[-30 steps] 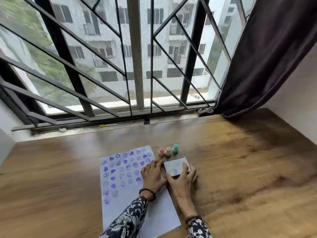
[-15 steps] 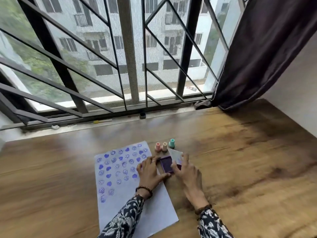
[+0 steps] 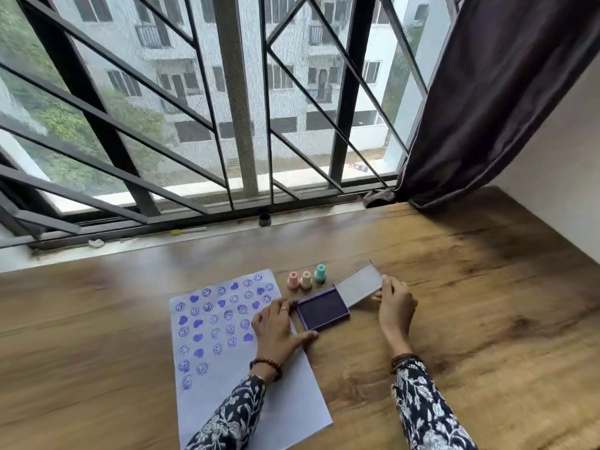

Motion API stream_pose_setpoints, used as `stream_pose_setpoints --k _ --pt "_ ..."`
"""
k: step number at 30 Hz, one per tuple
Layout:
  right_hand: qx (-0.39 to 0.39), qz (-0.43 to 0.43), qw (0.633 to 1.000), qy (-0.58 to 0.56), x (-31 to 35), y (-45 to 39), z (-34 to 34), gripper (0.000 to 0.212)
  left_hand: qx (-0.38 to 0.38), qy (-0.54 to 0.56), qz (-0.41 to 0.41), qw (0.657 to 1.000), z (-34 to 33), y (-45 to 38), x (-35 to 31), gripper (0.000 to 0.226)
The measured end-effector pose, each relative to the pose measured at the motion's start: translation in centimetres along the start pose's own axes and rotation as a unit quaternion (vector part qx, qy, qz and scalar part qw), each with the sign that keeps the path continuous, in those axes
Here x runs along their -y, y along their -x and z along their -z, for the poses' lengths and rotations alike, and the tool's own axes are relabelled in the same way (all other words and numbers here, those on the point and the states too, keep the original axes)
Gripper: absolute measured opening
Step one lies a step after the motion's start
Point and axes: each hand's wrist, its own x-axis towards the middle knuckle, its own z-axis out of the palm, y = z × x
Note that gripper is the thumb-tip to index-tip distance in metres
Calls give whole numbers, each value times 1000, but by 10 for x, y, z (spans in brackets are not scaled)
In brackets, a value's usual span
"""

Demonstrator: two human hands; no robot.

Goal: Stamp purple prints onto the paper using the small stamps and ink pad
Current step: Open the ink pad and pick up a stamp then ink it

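Purple ink pad (image 3: 323, 308) lying open and flat on the wooden counter (image 3: 470, 319), its dark inked face up. Hinged to its far right corner, the grey lid (image 3: 358, 284), swung back and tilted up off the counter. At the lid's right edge, the right hand (image 3: 396, 306), fingers (image 3: 388, 282) lightly pinching that edge, thumb side hard to make out. Just left of the ink pad, the left hand (image 3: 276, 329), palm down and loosely spread, gripping nothing, fingertips at the pad's left rim and thumb stretched along its near edge; a ring on one finger, a bead bracelet (image 3: 266, 363) at the wrist. Left of the ink pad and partly under that hand, the white paper (image 3: 292, 401), flat on the counter and running towards the near edge. On the paper's upper half, left of the ink pad, rows of purple prints (image 3: 214, 319): smiling faces and solid hearts; lower half of the sheet bare. Just beyond the ink pad, three small stamps upright in a short row, close together: pink stamp (image 3: 293, 280) leftmost, peach stamp (image 3: 306, 279) in the middle, teal stamp (image 3: 320, 273) rightmost and nearest the lid. Floral dark sleeves (image 3: 428, 414) on both forearms. Well beyond the ink pad, the barred window (image 3: 240, 125); beyond and to its right, a dark curtain (image 3: 506, 92) hanging down to the counter
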Motion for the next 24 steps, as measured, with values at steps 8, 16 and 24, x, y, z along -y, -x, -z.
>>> stream_pose_setpoints --k 8,16,24 --pt "-14 -55 998 -1 -12 -14 -11 15 -4 -9 1 1000 0 2 0 75" --pt "226 121 965 52 36 -4 -46 30 -10 -5 7 1000 -2 3 -2 78" --pt "211 137 964 82 40 11 -44 18 -84 140 41 986 14 6 -9 63"
